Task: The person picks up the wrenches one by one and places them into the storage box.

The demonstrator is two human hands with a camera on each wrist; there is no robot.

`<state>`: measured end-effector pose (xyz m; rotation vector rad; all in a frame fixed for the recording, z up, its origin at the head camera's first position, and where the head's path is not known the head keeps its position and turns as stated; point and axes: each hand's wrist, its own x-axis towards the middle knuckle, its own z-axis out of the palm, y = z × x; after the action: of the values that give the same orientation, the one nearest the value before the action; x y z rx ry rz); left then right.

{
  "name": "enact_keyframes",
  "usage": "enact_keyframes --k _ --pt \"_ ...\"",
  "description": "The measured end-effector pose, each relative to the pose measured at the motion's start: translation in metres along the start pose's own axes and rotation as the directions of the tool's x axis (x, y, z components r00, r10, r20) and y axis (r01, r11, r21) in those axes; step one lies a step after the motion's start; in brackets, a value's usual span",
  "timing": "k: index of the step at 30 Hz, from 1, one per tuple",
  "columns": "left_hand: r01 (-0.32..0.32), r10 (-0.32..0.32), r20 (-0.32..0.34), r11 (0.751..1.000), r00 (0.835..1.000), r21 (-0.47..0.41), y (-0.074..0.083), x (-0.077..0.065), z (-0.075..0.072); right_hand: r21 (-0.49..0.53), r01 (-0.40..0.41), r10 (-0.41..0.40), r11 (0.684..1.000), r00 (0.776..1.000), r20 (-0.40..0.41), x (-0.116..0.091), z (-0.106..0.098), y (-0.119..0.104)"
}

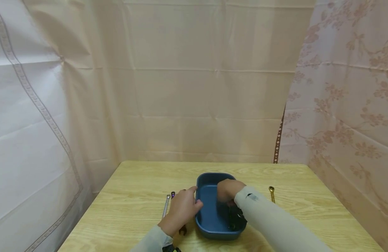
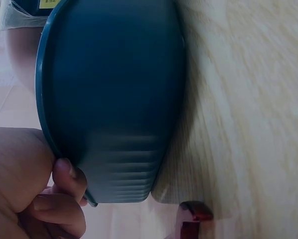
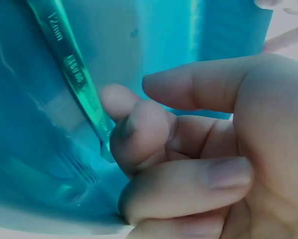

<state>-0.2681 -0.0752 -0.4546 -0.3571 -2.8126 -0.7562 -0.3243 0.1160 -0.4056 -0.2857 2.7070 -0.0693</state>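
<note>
A deep blue plastic bin (image 1: 209,199) stands on the table. My left hand (image 1: 182,206) grips its left rim, and in the left wrist view the fingers (image 2: 59,209) curl against the outer wall. My right hand (image 1: 228,190) reaches down inside the bin. In the right wrist view a green wrench (image 3: 74,74) marked 12mm lies in the bin, its near end beside my bent fingertips (image 3: 141,127). The thumb stands apart from the wrench, and no grip on it shows. The head view does not show this wrench clearly.
Left of the bin lie a silver wrench (image 1: 166,206), a purple-ended wrench (image 1: 173,194) and a red wrench (image 2: 194,214), partly hidden by my left hand. A gold wrench (image 1: 272,192) lies to the right. Curtains hang behind and beside the wooden table (image 1: 134,185).
</note>
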Motion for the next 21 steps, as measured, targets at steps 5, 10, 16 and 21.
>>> enact_keyframes --k 5,10,16,21 --pt "0.008 -0.008 0.008 1.0 1.0 -0.014 -0.001 0.0 -0.001 0.06 0.078 -0.077 0.995 0.997 -0.027 -0.006 -0.007 0.007" --pt "0.013 -0.013 0.008 1.0 1.0 -0.021 -0.002 0.001 -0.002 0.131 0.112 -0.103 0.985 0.992 -0.067 -0.008 -0.011 0.017" --pt "0.009 -0.008 0.021 0.999 1.0 -0.04 -0.002 0.0 -0.001 0.156 0.128 -0.117 0.979 0.99 -0.08 -0.009 -0.012 0.026" --pt "0.009 -0.008 0.017 0.999 1.0 -0.038 -0.002 -0.001 0.0 0.178 0.146 -0.13 0.973 0.987 -0.099 -0.013 -0.013 0.031"
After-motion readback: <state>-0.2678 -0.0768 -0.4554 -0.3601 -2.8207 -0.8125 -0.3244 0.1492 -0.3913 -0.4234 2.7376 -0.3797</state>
